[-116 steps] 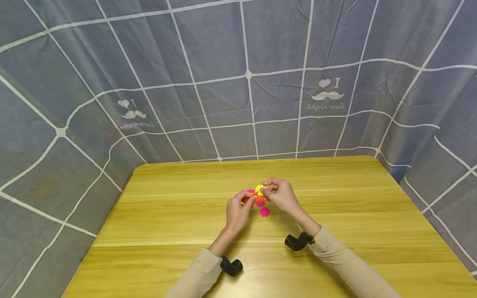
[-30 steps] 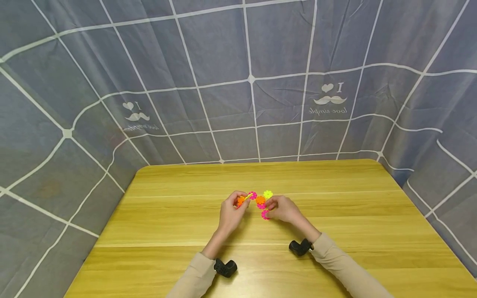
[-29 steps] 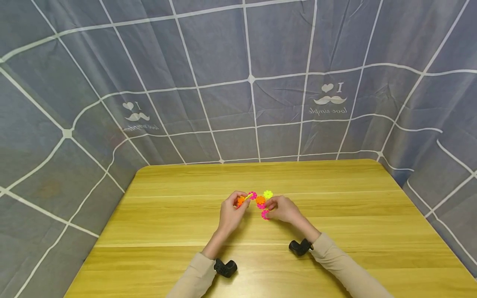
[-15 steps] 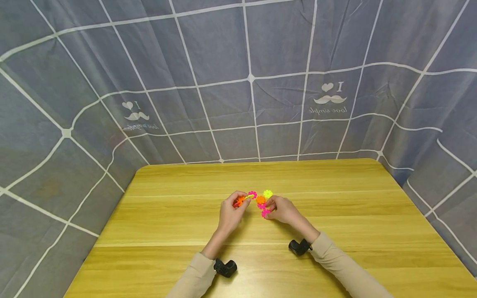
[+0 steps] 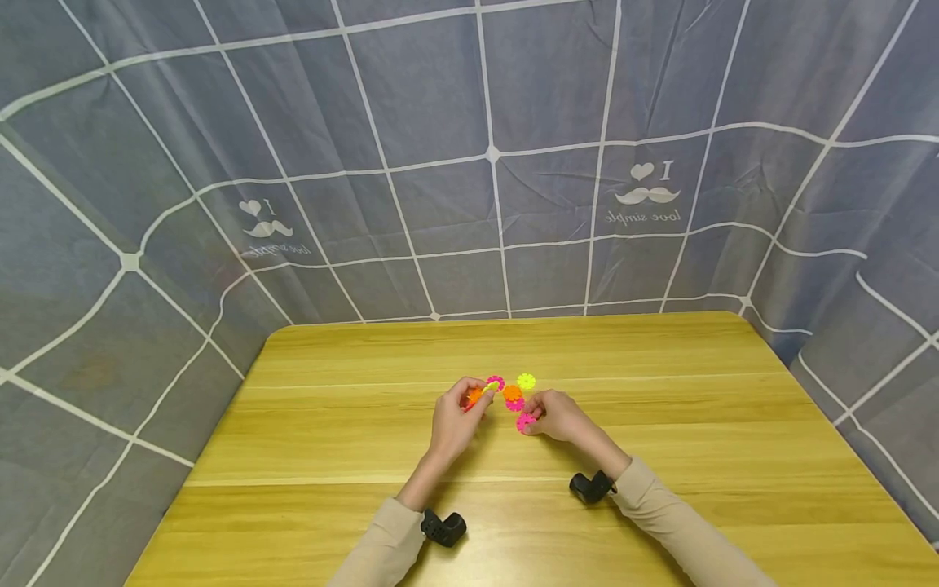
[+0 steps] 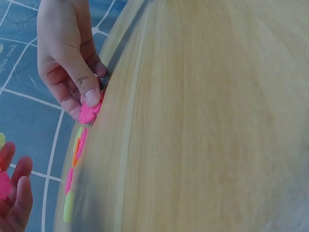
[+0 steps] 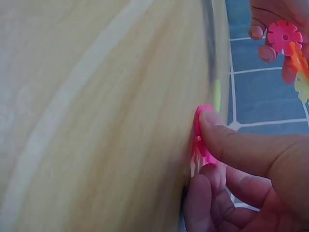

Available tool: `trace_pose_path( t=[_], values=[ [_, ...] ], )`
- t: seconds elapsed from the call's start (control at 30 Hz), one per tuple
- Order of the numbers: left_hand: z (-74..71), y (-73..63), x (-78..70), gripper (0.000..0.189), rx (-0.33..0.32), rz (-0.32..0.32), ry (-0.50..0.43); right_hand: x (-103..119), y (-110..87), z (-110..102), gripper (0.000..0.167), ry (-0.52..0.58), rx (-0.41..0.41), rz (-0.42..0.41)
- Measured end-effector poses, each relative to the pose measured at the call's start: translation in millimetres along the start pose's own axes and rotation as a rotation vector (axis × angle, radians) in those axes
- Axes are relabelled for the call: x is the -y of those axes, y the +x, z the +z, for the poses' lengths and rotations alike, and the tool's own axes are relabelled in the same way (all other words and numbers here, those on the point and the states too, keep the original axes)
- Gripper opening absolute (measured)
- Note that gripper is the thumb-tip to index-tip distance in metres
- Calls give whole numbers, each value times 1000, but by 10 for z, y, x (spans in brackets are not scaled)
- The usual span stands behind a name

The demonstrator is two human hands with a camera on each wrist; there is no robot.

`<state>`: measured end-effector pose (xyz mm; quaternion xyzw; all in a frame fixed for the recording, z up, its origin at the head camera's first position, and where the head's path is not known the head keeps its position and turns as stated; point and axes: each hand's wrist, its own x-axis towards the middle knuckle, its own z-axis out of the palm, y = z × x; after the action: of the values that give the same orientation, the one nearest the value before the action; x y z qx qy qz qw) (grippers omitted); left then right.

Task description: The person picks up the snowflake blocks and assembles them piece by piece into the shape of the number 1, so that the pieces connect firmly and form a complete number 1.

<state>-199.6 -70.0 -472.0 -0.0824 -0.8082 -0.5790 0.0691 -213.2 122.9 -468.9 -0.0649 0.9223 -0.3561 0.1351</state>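
My left hand (image 5: 455, 417) holds a joined group of notched plastic snowflake discs just above the table: a pink disc (image 7: 285, 37), an orange disc (image 7: 298, 60) and a yellow disc (image 7: 302, 87). My right hand (image 5: 561, 416) pinches another pink disc (image 5: 525, 423) between thumb and fingers, close over the tabletop. Between the hands lie an orange disc (image 5: 513, 393), a pink disc (image 5: 516, 405) partly overlapped by it, and a yellow disc (image 5: 526, 381). One more pink disc (image 5: 495, 381) shows just beyond the left fingertips.
A wood-grain table (image 5: 352, 440) carries everything. Grey curtains (image 5: 440, 204) with white grid lines stand along its far edge and sides. Black wrist cameras (image 5: 443, 528) sit at both cuffs of the beige sleeves (image 5: 389, 538).
Since the oldest frame the hands have parted; the right hand has left the yellow disc and come nearer to pinch the pink one. Over the last second, the discs in the left hand turn slightly.
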Motion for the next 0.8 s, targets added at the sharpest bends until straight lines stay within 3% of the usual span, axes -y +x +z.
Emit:
trace_pose_path(
  t=[0.33, 0.6, 0.8],
  values=[
    [-5, -4, -17, 15, -1, 16, 77, -58, -32, -89, 7, 37, 2, -62],
    [18, 0, -22, 15, 2, 20, 25, -30, -57, -170, 10, 122, -7, -94],
    [26, -6, -33, 17, 15, 2, -39, 2, -62, -197, 8, 182, -80, -143]
  ],
)
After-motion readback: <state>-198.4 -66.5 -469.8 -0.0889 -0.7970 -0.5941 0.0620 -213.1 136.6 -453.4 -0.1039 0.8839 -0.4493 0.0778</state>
